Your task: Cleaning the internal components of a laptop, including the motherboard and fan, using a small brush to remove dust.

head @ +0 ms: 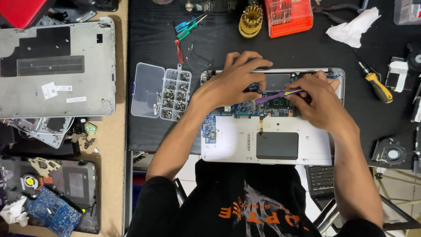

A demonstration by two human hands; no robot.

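Black mat [153, 39] over tan worktop [118, 145]; opened laptop [232, 145] on mat.

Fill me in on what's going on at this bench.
A person is working on an opened laptop chassis lying on a black mat. The right hand holds a purple-and-green tool against the blue circuit board, while the left hand presses on the board beside it. A clear screw organiser sits open at left, a yellow screwdriver at right, and a detached grey cover lies further left.
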